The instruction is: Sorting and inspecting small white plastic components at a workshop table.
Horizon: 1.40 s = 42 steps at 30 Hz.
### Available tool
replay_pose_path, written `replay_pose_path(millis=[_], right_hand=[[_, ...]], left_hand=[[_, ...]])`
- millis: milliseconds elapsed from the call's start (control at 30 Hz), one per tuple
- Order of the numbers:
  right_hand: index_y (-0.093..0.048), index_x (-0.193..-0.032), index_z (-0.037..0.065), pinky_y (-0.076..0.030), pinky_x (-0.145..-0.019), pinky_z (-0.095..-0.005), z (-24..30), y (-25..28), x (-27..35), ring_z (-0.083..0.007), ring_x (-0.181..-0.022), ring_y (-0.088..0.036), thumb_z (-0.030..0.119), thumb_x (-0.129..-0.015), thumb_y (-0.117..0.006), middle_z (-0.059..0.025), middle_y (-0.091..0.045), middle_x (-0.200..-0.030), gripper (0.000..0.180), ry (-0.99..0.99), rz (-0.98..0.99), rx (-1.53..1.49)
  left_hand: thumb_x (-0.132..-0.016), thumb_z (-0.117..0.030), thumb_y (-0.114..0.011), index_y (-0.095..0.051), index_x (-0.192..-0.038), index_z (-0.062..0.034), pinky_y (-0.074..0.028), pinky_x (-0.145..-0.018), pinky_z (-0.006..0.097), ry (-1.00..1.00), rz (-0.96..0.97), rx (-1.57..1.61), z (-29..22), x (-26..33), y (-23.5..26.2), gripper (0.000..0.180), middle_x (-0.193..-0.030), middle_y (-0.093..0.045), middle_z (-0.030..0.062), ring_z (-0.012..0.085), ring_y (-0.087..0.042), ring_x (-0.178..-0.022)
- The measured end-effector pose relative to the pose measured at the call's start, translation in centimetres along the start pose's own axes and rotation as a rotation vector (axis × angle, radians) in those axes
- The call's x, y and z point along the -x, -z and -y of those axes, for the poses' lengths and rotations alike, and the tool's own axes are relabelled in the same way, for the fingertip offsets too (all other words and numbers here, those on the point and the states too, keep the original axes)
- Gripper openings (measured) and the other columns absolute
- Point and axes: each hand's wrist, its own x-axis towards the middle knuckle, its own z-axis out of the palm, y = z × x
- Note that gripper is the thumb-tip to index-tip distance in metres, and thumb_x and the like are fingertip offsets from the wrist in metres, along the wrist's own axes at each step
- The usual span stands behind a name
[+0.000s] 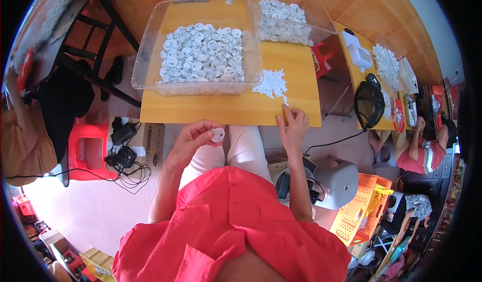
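Left hand: raised just short of the table edge; thumb and fingers (pixel 196 136) are bent, and a disc is pinched at the tips.
Disc (pixel 218 135): white, round, dark spot seen on it; held at the right side of the left hand, above the lap.
Right hand (pixel 294 125): placed at the table edge, right of the left hand; fingers loosely spread, thumb and index parted, index pointed at the nearest small piece. Whether that piece is touched cannot be told.
Small white pieces (pixel 271 84): heaped loosely just beyond the right hand, with a thin tail trailed toward the index fingertip.
Large clear bin (pixel 142 56): set on the table (pixel 298 63) straight ahead of the left hand; many whitish discs (pixel 201 53) are contained.
Second clear bin (pixel 321 22): placed beyond the heap, farther from the right hand; partly filled with similar parts.
Red stool (pixel 76 162): left of the left hand, on the floor.
Orange crate (pixel 347 227): behind the right hand, to its right.
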Motion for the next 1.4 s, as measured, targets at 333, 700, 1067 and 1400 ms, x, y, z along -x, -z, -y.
replay_pose_path(millis=[333,700,1067,1400], right_hand=[[-0.060,-0.106,0.007,-0.035,-0.079,-0.0384,-0.7,-1.0,0.8,-0.0263,-0.089,-0.046,0.016,-0.077,-0.061,-0.0103,-0.048,-0.092,0.030,-0.084,-0.098,-0.257],[-0.057,-0.109,0.002,-0.035,-0.083,-0.0395,0.2,-0.1,1.0,-0.0288,-0.094,-0.045,0.017,-0.074,-0.065,-0.0121,-0.048,-0.098,0.038,0.011,-0.010,-0.109],[-0.060,-0.096,0.003,-0.042,-0.079,-0.0373,1.0,-0.5,2.6,-0.0285,-0.090,-0.051,0.000,-0.065,-0.067,-0.0099,-0.055,-0.095,0.031,0.160,-0.059,-0.133],[-0.058,-0.083,0.003,-0.045,-0.069,-0.0301,1.1,-0.6,2.9,-0.0213,-0.075,-0.055,-0.003,-0.072,-0.064,-0.0067,-0.057,-0.080,0.013,0.107,-0.128,-0.296]], left_hand=[[-0.087,-0.010,-0.052,-0.058,-0.105,-0.0007,-0.050,-0.073,0.026,-0.006,-0.036,-0.008,0.0,0.3,-0.1,0.021,-0.095,-0.060,0.0052,0.0096,-0.056,-0.081],[-0.088,-0.010,-0.051,-0.058,-0.105,-0.0002,-0.050,-0.073,0.027,-0.005,-0.034,-0.011,0.0,0.4,-0.3,0.021,-0.096,-0.059,0.0064,0.0111,-0.057,-0.081],[-0.090,-0.015,-0.050,-0.054,-0.109,0.0002,-0.052,-0.074,0.025,0.060,0.097,0.384,-0.4,-1.4,-2.9,0.025,-0.094,-0.060,0.0067,0.0140,-0.061,-0.080],[-0.090,-0.017,-0.050,-0.054,-0.107,-0.0003,-0.052,-0.074,0.026,0.080,0.082,0.376,0.4,-1.2,-2.5,0.024,-0.094,-0.060,0.0075,0.0153,-0.062,-0.082]])
